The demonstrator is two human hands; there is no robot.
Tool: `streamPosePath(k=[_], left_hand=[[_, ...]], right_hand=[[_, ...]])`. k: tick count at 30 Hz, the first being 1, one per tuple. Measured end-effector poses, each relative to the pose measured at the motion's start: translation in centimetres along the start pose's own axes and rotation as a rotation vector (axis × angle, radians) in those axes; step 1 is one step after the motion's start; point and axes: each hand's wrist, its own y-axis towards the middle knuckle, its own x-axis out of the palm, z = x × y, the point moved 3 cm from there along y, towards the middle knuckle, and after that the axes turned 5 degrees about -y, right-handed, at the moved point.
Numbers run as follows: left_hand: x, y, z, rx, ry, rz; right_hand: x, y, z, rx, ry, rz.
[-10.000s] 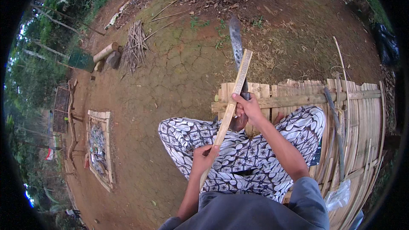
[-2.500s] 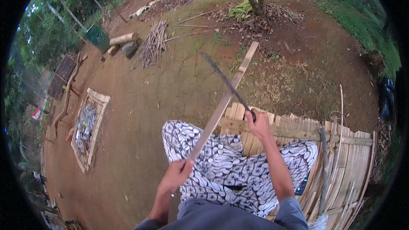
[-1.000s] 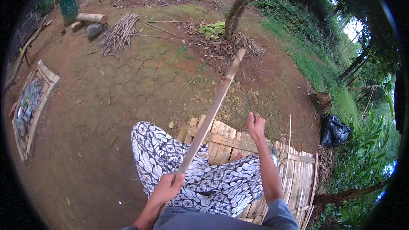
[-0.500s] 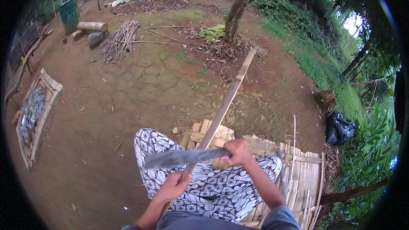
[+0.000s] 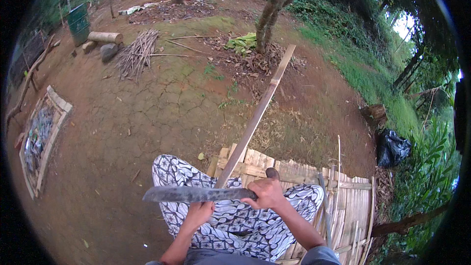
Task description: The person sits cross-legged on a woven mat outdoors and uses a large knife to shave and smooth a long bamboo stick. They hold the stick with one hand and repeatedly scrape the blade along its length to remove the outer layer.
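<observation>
A long machete (image 5: 191,195) lies level across my lap, its broad dark blade pointing left. My right hand (image 5: 267,194) is closed around its handle, whose dark knob shows above the fingers. My left hand (image 5: 199,213) is closed on the lower end of a long split bamboo strip (image 5: 252,120), just below the blade. From there the strip slants up and away to the right, with a raised node in its far half. The blade crosses in front of the strip's near end and hides part of the left fingers; whether it touches the strip I cannot tell.
Under and beside my patterned trousers (image 5: 235,225) is a slatted bamboo platform (image 5: 355,206). A black plastic bag (image 5: 392,148) and a tree stump (image 5: 375,114) are at the right. Ahead stand a tree (image 5: 267,17), a stick pile (image 5: 137,55) and a green drum (image 5: 78,24).
My right hand has brought the machete down and to the left, nearer my body, so the blade now passes over my left hand. The bamboo strip has shifted slightly.
</observation>
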Motion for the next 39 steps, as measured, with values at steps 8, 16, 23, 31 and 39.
streamPosePath(k=[8,16,23,31,39], left_hand=[[1.3,-1.1,2.5,0.254,0.228,-0.064],[0.1,-0.3,3.2,0.114,0.053,-0.130],[2.5,-1.2,0.8,-0.019,-0.158,-0.246],[1.4,-0.4,1.6,-0.089,-0.327,-0.270],[3.4,-2.0,2.7,-0.027,-0.153,-0.298]], right_hand=[[-0.5,0.5,-0.1,-0.049,-0.023,0.027],[0.1,-0.5,4.4,0.125,-0.012,0.004],[-1.0,0.9,1.0,-0.108,-0.120,-0.003],[-0.7,-1.1,2.8,0.262,-0.112,-0.106],[-2.3,-0.3,7.8,0.335,-0.196,0.020]])
